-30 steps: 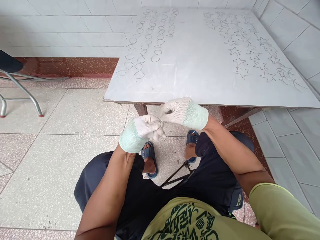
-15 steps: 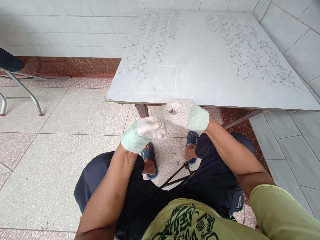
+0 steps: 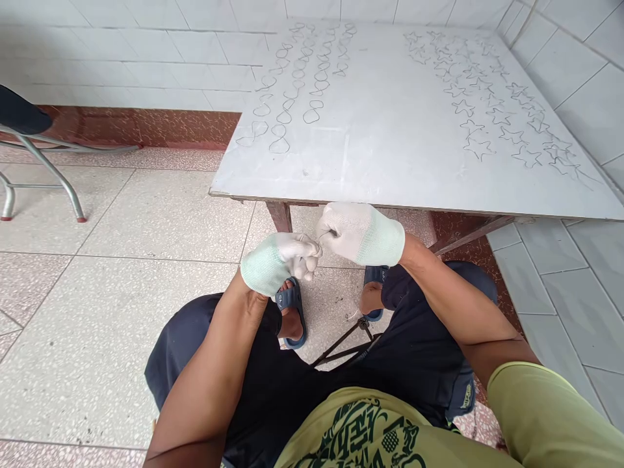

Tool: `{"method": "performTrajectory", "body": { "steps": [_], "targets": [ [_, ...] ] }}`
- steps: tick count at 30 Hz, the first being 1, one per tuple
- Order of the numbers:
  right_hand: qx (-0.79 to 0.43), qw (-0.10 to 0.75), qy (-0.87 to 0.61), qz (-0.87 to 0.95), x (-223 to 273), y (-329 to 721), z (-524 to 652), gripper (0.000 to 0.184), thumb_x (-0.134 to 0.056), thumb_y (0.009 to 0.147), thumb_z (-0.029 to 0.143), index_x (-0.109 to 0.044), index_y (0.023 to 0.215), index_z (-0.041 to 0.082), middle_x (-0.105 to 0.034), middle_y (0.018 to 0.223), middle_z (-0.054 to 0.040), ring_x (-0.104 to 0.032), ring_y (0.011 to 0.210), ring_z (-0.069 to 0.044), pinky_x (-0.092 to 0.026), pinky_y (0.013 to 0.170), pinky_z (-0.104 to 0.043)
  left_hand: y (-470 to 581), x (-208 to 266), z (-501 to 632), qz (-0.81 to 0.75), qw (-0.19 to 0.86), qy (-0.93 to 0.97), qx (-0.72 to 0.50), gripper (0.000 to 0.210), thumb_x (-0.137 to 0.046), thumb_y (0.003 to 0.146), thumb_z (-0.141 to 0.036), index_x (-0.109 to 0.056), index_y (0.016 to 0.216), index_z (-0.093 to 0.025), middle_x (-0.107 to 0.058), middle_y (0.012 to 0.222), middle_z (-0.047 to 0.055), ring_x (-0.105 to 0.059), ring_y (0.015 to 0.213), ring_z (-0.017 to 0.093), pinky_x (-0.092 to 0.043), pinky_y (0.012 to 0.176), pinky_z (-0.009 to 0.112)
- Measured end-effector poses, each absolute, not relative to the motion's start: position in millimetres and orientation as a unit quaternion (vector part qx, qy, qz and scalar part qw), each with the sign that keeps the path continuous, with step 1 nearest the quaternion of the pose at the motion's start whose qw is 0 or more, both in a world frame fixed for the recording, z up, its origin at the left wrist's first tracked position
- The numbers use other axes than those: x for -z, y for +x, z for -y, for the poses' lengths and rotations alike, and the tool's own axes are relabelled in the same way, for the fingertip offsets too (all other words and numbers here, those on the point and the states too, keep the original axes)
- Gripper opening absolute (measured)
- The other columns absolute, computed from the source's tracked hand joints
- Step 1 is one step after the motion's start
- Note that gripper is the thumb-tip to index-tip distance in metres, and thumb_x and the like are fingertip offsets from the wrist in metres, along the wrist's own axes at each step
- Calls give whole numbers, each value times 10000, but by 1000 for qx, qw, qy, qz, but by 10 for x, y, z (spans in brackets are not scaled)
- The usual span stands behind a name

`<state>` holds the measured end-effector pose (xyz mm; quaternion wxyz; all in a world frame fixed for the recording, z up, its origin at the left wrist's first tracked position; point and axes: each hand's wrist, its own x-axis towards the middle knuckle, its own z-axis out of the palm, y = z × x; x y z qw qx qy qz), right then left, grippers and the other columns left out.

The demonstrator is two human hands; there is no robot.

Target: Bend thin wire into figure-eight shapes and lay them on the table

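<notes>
Both my hands wear white gloves with pale green cuffs and meet just below the table's front edge. My left hand (image 3: 292,257) is closed, its fingers curled in a pinch on a thin wire (image 3: 322,238). From the other side my right hand (image 3: 348,231) pinches the same wire between thumb and forefinger. Only a short bit of the wire shows; the gloves hide the rest. On the white tabletop (image 3: 390,143) lie rows of wire figure-eights (image 3: 279,139) at the left and several wire stars (image 3: 480,150) at the right.
Tiled walls (image 3: 146,45) stand behind and to the right of the table. A metal-legged stool (image 3: 46,166) is at the far left. Between my sandalled feet a dark metal stand leg (image 3: 341,341) rests on the speckled floor (image 3: 146,312).
My right hand has dropped slightly and turned, and its fingertips now touch or nearly touch my left fingers. The left fingers have curled in more. The view has shifted a little.
</notes>
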<state>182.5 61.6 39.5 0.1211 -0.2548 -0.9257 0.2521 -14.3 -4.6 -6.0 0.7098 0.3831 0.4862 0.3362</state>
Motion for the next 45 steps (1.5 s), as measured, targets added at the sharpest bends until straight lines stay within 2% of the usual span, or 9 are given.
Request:
{"method": "performTrajectory", "body": {
  "steps": [3,8,14,21,27,31,34,39,45],
  "targets": [
    [-273,114,-250,922,-388,1814,-637,292,-529,928,155,-662,673,201,-696,782,-26,-595,801,-174,-400,763,-312,-137,-6,79,-510,694,362,-357,215,-825,601,-302,-680,553,-151,-629,491,32,-508,390,106,-488,458,259],
    [-367,195,-346,841,-387,1919,-715,201,-631,939,306,-793,1001,204,-791,1021,-12,-680,910,-169,-481,834,-287,-170,22,72,-556,659,337,-378,194,-832,587,-287,-698,597,-147,-653,526,29,-468,365,82,-464,429,246],
    [-426,139,-418,791,-411,1896,-709,378,-656,968,475,-754,747,184,-764,745,-7,-668,696,-143,-477,672,-266,-144,23,31,-518,671,376,-374,243,-833,587,-338,-669,551,-163,-641,500,27,-482,373,91,-518,473,269],
    [-533,109,-388,744,-442,1815,-635,248,-769,903,348,-760,712,190,-775,691,-28,-685,619,-138,-558,633,-266,-109,127,59,-576,611,393,-373,231,-839,689,-284,-652,619,-170,-684,547,29,-537,389,92,-431,405,202],
    [-399,91,-418,811,-255,1750,-653,258,-725,879,283,-727,641,184,-709,609,-7,-682,625,-145,-482,613,-259,-75,186,47,-617,579,403,-348,254,-854,750,-233,-633,638,-176,-681,527,28,-525,350,88,-392,373,186],
    [-344,108,-436,825,-129,1678,-661,313,-737,901,309,-691,615,191,-705,603,-10,-683,681,-168,-471,636,-274,-70,168,28,-646,558,398,-335,221,-835,739,-192,-646,625,-179,-696,537,24,-544,357,98,-403,377,195],
    [-435,118,-447,773,-115,1682,-700,362,-725,948,395,-673,654,192,-708,605,-13,-668,624,-150,-492,596,-261,-123,187,-3,-642,556,393,-352,228,-836,745,-236,-643,636,-180,-661,489,18,-548,352,108,-401,384,202],
    [-586,162,-419,674,-214,1791,-792,442,-651,1015,566,-687,816,173,-778,756,-61,-701,623,-152,-560,599,-270,-242,186,-51,-540,646,364,-398,329,-906,680,-371,-673,741,-146,-717,598,23,-503,352,81,-539,489,268],
    [-491,87,-361,788,-259,1851,-729,276,-753,923,436,-782,795,193,-793,795,-7,-713,733,-155,-518,673,-250,-238,182,-39,-454,673,363,-457,380,-885,732,-474,-697,735,-144,-632,523,-2,-567,455,109,-546,566,255]
  ]
}}
